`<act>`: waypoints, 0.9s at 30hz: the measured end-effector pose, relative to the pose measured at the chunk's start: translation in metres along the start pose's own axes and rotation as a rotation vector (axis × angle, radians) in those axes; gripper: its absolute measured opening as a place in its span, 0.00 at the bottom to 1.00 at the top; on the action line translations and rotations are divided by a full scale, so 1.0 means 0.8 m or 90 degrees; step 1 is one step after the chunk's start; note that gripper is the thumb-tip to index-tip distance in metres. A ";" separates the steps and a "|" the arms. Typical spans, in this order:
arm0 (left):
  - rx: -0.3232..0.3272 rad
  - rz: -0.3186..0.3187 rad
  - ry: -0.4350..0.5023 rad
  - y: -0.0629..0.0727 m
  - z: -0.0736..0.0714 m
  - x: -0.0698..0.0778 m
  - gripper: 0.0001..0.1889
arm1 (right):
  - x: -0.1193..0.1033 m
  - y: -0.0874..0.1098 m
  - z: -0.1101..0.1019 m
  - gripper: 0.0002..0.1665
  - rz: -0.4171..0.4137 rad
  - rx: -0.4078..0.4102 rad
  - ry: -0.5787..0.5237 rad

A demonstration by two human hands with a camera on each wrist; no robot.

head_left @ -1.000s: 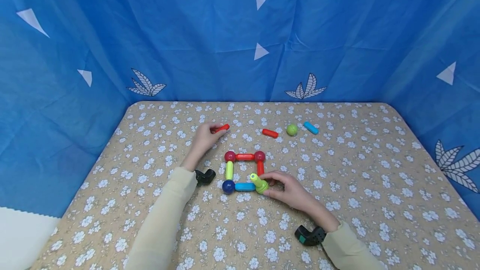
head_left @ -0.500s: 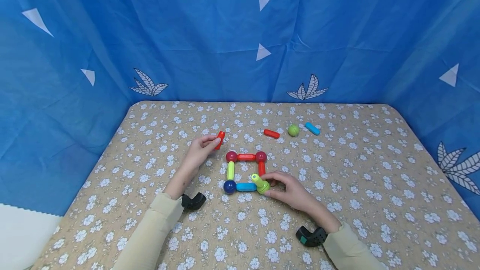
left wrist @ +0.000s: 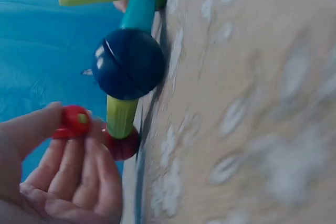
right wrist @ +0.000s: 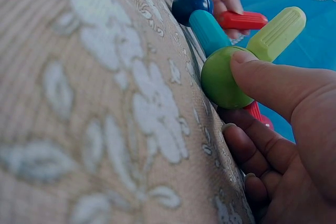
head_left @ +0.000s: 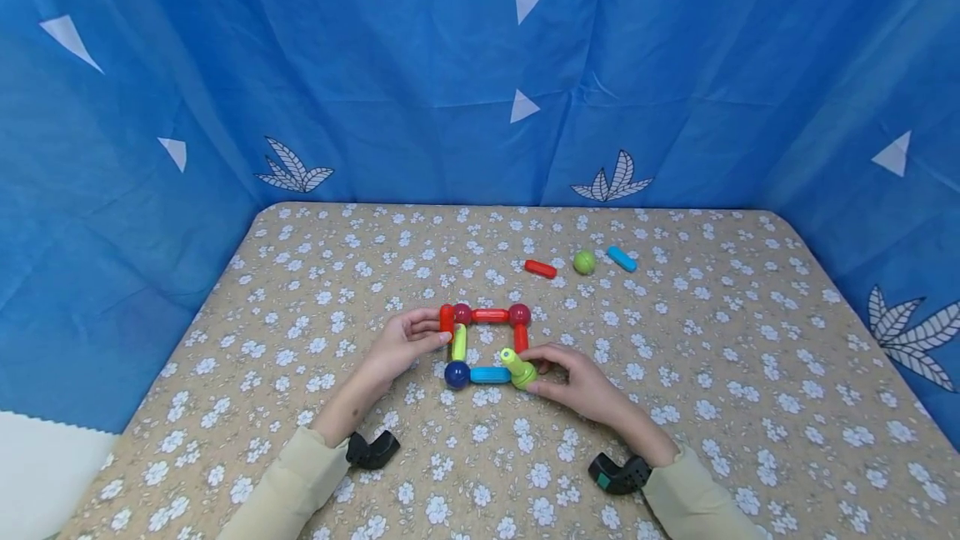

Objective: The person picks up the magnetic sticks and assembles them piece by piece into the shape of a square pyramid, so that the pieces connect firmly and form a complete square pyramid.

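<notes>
1. The left hand (head_left: 405,344) pinches a red rod (head_left: 446,322) near the square frame's far-left crimson ball (head_left: 462,314); whether they touch, I cannot tell.
2. The right hand (head_left: 573,382) grips the green ball (right wrist: 223,80) at the near-right corner, a lime rod (right wrist: 278,32) standing up from it.
3. Beyond the frame, well apart from both hands, lie a loose red rod (head_left: 540,268), green ball and blue rod (head_left: 622,258), nearer the tabletop's (head_left: 750,315) far edge.
4. Broad floral cloth stretches from the frame toward both side edges.
</notes>
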State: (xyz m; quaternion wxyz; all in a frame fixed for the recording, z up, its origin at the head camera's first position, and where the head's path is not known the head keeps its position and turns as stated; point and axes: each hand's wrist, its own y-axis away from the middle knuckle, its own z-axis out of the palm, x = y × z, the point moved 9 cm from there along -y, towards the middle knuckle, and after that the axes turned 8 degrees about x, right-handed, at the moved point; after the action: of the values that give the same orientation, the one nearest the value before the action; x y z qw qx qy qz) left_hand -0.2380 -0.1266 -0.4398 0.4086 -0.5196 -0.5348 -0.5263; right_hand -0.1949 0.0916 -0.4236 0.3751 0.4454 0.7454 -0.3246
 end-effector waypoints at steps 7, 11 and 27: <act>-0.045 0.055 -0.061 0.010 0.006 -0.003 0.17 | -0.025 0.000 -0.005 0.22 0.014 -0.005 -0.002; -0.081 0.083 -0.064 0.016 0.013 0.002 0.17 | -0.024 0.001 -0.005 0.22 0.017 -0.005 -0.004; -0.135 0.123 -0.055 0.025 0.025 0.004 0.16 | -0.024 0.001 -0.005 0.22 0.017 -0.005 -0.002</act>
State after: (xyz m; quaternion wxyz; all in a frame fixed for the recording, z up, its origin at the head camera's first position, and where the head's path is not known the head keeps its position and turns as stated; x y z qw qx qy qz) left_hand -0.2167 -0.1082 -0.4365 0.3768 -0.6314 -0.4404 -0.5152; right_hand -0.1891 0.0872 -0.4058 0.3820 0.4531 0.7403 -0.3173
